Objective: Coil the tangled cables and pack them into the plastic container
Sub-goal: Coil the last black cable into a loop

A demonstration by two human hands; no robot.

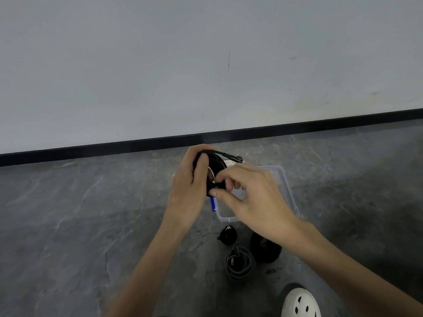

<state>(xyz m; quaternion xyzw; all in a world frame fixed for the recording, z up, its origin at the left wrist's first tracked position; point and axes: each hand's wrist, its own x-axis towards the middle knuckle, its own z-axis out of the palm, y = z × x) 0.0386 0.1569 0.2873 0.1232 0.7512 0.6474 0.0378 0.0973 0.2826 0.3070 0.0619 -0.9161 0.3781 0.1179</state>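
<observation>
Clear plastic container (290, 193) sits on the floor just under the right hand (254, 202). Left hand (190, 186) grips the black coiled cable (220, 161), and the right pinches its lower edge. Gray coil (240, 263) and two black coils (266, 248) lie near the right wrist.

The upper half of the view is filled by a plain pale grey wall (206, 53), on which a thin dark vertical mark (229, 61) and a few faint scuffs toward the right can be seen. A black baseboard (137, 145) runs along its foot. Below, a dark grey floor (68, 213) with lighter stone-like veining is evenly lit.
</observation>
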